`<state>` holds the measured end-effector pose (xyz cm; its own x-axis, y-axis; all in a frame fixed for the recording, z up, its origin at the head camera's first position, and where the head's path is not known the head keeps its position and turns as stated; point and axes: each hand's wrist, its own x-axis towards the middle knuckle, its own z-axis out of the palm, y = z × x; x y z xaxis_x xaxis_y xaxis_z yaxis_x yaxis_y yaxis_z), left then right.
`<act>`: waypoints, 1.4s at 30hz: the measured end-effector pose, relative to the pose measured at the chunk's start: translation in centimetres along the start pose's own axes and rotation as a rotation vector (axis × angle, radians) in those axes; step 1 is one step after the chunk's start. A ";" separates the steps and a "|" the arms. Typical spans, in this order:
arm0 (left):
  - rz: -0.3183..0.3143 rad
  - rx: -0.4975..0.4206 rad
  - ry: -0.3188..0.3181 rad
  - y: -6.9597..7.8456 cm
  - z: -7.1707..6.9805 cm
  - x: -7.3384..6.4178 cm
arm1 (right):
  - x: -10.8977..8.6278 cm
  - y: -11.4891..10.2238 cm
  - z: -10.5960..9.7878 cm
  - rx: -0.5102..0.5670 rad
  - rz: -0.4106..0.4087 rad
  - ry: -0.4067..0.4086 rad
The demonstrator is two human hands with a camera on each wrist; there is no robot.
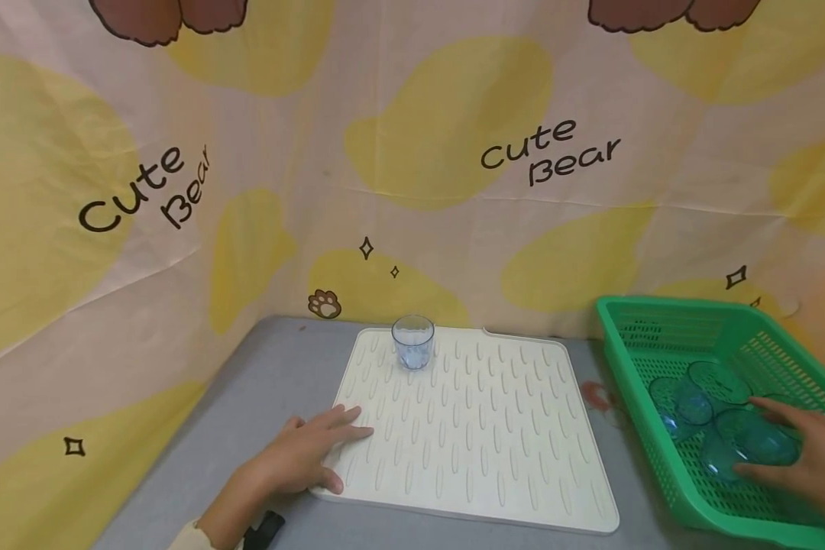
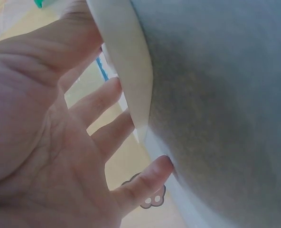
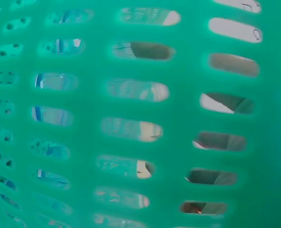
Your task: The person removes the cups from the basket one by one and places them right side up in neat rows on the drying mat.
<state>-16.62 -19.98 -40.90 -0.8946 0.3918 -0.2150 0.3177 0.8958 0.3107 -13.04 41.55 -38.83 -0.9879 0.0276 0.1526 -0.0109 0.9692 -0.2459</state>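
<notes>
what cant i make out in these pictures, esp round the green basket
- Head view: the exact number of glasses in the green basket; they overlap and the right hand covers some.
- Head view: whether its fingers grip a glass or only touch; see-through rims overlap there.
- Head view: the basket's right end, cut off by the picture's right edge.
- Right wrist view: whatever lies behind the basket's slotted wall, showing only in fragments.

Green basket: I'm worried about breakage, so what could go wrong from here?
The tumblers crowd together in the basket, so as the right hand lifts one out, it might knock its neighbours. The left hand rests at the edge of the white mat; a push could shift the mat and perhaps tip the lone tumbler standing on it.
</notes>
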 end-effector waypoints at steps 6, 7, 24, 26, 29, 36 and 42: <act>0.007 -0.004 0.002 0.0 0.0 0.0 | 0.0 0.2 0.4 0.052 0.039 -0.116; 0.007 -0.006 0.000 0.0 0.1 0.0 | 0.1 0.1 0.4 0.057 0.037 -0.151; 0.012 -0.006 -0.005 -0.3 0.2 0.2 | 0.3 -1.0 1.2 0.089 0.036 -0.362; 0.013 -0.009 -0.005 -0.3 0.3 0.3 | 0.3 -1.1 1.3 0.097 0.042 -0.358; 0.014 -0.012 -0.003 -0.3 0.2 0.3 | 0.3 -1.1 1.3 0.100 0.055 -0.353; 0.031 -0.002 0.001 -0.5 0.3 0.3 | 0.4 -0.8 1.4 0.095 0.083 -0.327; 0.030 -0.004 -0.003 -0.4 0.3 0.4 | 0.2 -0.9 1.0 0.184 0.082 -0.263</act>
<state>-17.00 -20.17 -41.36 -0.8839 0.4187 -0.2084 0.3429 0.8831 0.3203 -13.36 40.47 -39.50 -0.9924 0.0167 -0.1216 0.0666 0.9054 -0.4193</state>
